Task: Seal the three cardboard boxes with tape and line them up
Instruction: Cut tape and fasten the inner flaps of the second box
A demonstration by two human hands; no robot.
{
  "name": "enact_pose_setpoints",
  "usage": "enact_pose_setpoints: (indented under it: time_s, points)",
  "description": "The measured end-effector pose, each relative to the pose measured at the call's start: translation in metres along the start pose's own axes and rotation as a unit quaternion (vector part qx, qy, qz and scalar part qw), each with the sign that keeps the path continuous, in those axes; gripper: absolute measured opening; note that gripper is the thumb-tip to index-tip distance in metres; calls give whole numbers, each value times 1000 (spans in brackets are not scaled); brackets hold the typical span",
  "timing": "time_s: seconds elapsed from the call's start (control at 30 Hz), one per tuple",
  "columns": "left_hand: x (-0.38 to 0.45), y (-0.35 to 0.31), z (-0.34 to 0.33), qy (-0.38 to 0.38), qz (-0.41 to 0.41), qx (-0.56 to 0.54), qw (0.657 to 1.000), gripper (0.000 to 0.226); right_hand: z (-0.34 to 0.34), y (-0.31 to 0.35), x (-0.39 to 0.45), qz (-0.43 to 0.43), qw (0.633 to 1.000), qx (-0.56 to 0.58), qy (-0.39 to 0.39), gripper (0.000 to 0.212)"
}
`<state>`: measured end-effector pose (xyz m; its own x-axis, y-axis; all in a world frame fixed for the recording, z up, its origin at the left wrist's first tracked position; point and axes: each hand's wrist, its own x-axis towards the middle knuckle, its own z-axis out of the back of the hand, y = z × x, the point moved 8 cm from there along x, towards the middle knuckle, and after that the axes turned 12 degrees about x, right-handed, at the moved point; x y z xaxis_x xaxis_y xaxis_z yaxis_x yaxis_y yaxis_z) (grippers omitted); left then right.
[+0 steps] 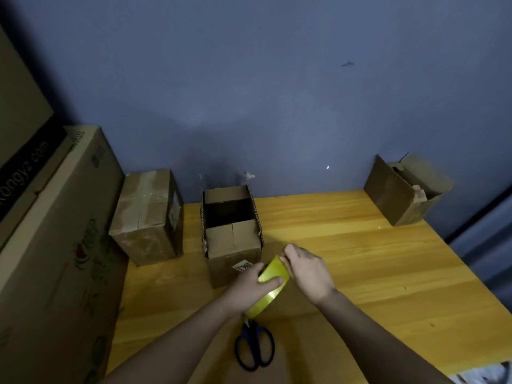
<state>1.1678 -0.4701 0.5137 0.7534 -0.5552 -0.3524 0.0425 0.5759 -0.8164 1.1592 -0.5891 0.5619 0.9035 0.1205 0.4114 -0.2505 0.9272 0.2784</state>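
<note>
Holding the yellow tape roll [273, 281] just above the tabletop [360, 273], the left hand [250, 284] has its grip wrapped around the roll, thumb on the shiny side. The right hand [307, 270] pinches at the top edge of the roll, so I think it is picking for the loose end of the tape.

How far along? The left box [146, 214] looks done, with its flaps shut and clear tape across them. The middle box [231, 231] is open at the top, with its flaps standing up, so it needs closing and taping. The right box [406, 189] sits far off in the back corner, tilted, and it looks open too (hard to be sure). So I judge one is done and two are left, and they are not in a line yet.

Blue scissors [255, 346] lie near the front edge, right under the arms. Big cartons [55, 217] crowd the left side, touching the sealed box. Most bare wood is on the right, good room for sliding boxes.
</note>
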Motion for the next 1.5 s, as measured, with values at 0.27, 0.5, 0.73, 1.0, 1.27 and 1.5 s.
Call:
enact_pose_setpoints:
  time_s: [0.27, 0.5, 0.73, 1.0, 1.27, 1.5]
  points:
    - [9, -5, 5, -15, 15, 145, 989, 29, 6, 3, 0, 22, 999, -10, -20, 17]
    - [18, 2, 3, -30, 66, 91, 993, 23, 19, 7, 6, -47, 998, 49, -9, 22]
    - [18, 6, -2, -34, 75, 60, 995, 35, 32, 16, 10, -42, 991, 92, 83, 15]
    - [13, 3, -25, 50, 79, -49, 994, 31, 23, -45, 16, -241, 940, 188, 151, 17]
    - [7, -4, -26, -2, 12, -52, 999, 28, 37, -52, 10, -205, 965, 133, 90, 18]
    - [27, -4, -20, -16, 71, 62, 995, 65, 62, -19, 11, -72, 995, 52, -41, 16]
